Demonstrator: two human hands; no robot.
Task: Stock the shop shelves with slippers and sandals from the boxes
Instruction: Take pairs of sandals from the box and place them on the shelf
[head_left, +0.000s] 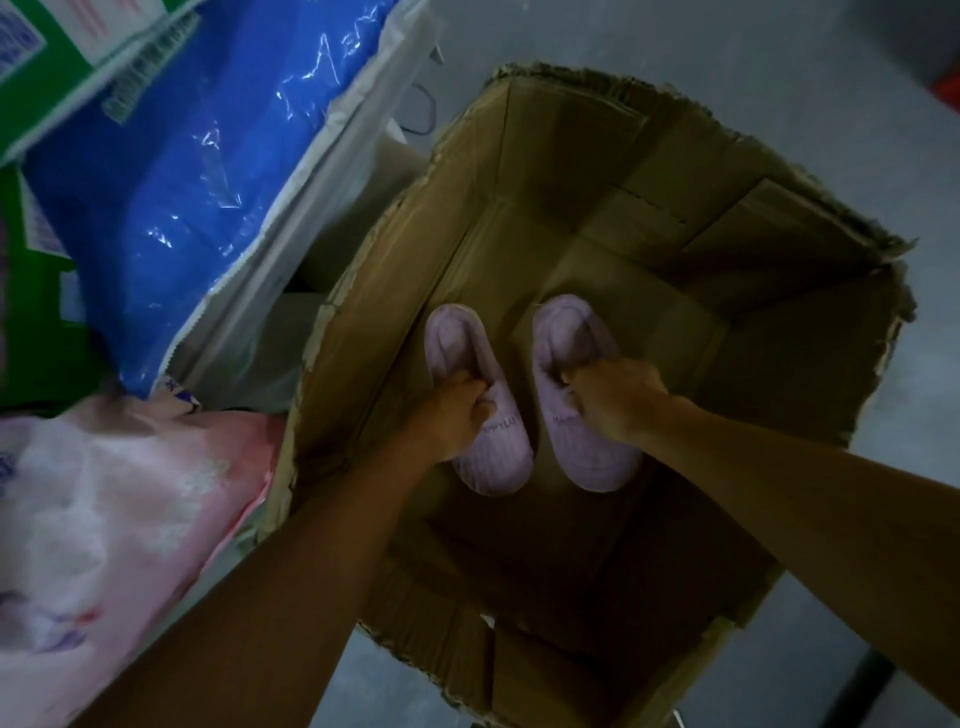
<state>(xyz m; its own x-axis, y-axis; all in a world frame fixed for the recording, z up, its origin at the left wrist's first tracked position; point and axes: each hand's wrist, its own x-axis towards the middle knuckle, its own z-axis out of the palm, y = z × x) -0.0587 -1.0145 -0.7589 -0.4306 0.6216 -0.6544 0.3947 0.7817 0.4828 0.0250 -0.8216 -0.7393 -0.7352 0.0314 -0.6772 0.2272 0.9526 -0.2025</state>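
Head view looks straight down into a large open cardboard box (675, 171) with torn, ragged flap edges, standing on a pale grey floor (779, 62). Both bare forearms reach down into it. Left hand (452, 410) has its fingers curled into the opening of the left lilac slipper (480, 400), thumb on the upper, gripping it at the collar. Right hand (613, 395) likewise grips the right lilac slipper (582, 395), fingers hooked into its opening and closed around the edge. Both slippers are ribbed and soft-looking, lie side by side with a gap between them, toes pointing toward the person, heels away; each bears small dark lettering on the upper, too blurred to read. They are low inside the box, over its brown bottom flaps; whether they rest on the bottom or hang just above it cannot be told.

Left of the box, touching its wall, leans a shiny blue plastic package (208, 171) with a white edge. Above it a green and white carton (67, 62) shows printed labels. Below, a pink patterned wrapped bundle (114, 509) lies against the box's lower left corner
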